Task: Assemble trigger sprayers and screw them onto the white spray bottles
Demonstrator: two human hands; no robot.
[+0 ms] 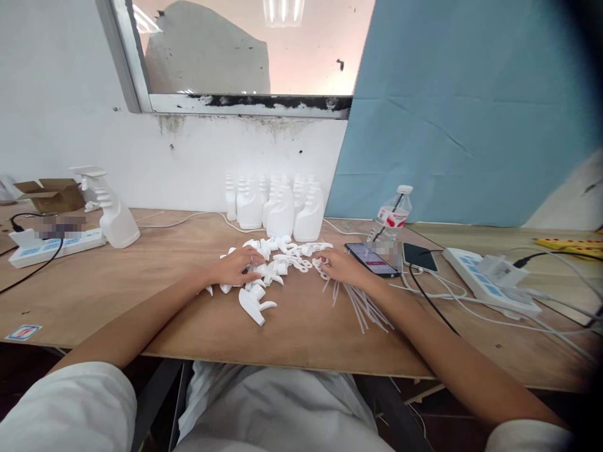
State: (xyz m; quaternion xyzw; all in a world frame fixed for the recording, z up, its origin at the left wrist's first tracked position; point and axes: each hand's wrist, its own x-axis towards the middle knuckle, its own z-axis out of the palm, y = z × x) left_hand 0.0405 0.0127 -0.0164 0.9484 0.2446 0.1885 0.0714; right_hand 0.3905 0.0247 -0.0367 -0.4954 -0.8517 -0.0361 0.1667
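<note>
My left hand [235, 265] rests palm down on the left side of a pile of white trigger spray heads [271, 271], its fingers bent and apart. One spray head [254, 304] lies nearer to me, outside the pile. My right hand [340, 266] lies over small white ring-shaped parts [305, 263] at the pile's right side, fingers loosely bent with no held thing showing. Thin clear dip tubes [360, 304] fan out below my right wrist, partly hidden by the hand and forearm.
Several white bottles [280, 210] without heads stand behind the pile. An assembled spray bottle [115, 216] stands at left near a power strip [61, 246] and a cardboard box [51, 196]. To the right are a phone [372, 259], a water bottle [393, 216], another power strip [490, 279] and cables.
</note>
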